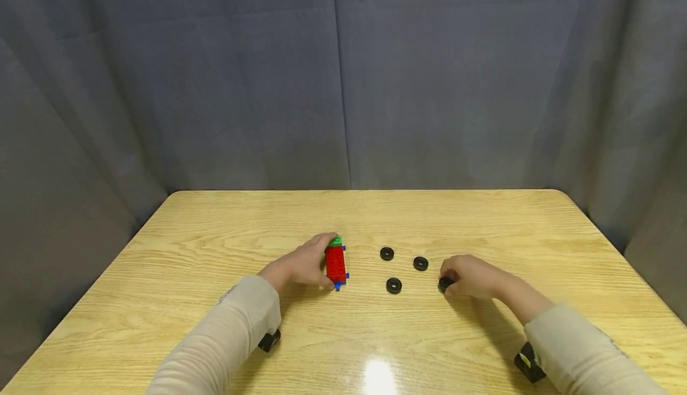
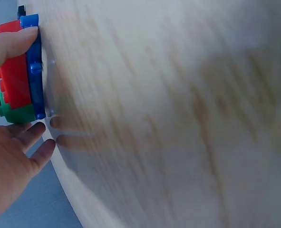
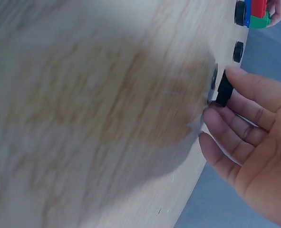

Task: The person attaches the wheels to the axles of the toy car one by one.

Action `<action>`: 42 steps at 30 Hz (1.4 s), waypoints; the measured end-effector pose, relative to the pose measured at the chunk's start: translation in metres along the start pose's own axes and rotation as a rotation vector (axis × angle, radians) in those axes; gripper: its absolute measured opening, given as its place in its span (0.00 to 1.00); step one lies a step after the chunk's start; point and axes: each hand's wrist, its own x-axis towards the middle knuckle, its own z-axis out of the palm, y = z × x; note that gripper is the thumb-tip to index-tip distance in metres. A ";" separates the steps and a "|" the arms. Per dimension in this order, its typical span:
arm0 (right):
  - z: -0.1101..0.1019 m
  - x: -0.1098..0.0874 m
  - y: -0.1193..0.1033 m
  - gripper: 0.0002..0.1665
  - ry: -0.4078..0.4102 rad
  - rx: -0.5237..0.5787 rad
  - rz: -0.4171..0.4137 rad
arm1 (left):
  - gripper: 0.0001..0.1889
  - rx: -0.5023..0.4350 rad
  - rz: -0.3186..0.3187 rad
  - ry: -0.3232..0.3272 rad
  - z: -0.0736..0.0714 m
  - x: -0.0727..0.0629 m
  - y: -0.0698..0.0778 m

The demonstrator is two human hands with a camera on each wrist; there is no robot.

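Note:
My left hand [image 1: 306,265] grips a toy block car [image 1: 336,262] by its two ends, thumb at the near end and fingers at the far end. The car has red bricks on a blue base with small blue axle stubs, and a green brick at the far end. In the left wrist view the thumb presses on the blue base [image 2: 34,71]. Off to the right, my right hand [image 1: 474,277] pinches a black toy wheel [image 3: 223,90] between thumb and fingers, just at the tabletop. Part of this wheel is hidden by the fingers.
Three more black wheels lie flat between the hands: a far one [image 1: 387,253], a near one [image 1: 394,286] and one closer to the right hand [image 1: 421,263]. The wooden table [image 1: 257,216] has grey curtains [image 1: 241,102] behind it and at both sides.

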 end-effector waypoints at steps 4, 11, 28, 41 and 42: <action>0.000 0.000 -0.003 0.09 0.003 0.007 0.009 | 0.53 -0.025 -0.009 0.008 0.002 -0.002 -0.001; 0.003 -0.001 -0.011 0.10 0.043 0.048 0.026 | 0.52 -0.039 0.001 0.021 0.005 -0.002 -0.006; 0.008 0.002 -0.020 0.14 0.160 0.054 0.005 | 0.52 -0.049 0.027 0.061 0.006 -0.014 0.004; 0.005 0.001 -0.034 0.15 0.258 0.105 -0.002 | 0.52 -0.077 0.075 0.149 -0.006 -0.021 0.015; 0.006 0.001 -0.035 0.15 0.258 0.108 -0.007 | 0.52 -0.074 0.075 0.153 -0.006 -0.021 0.015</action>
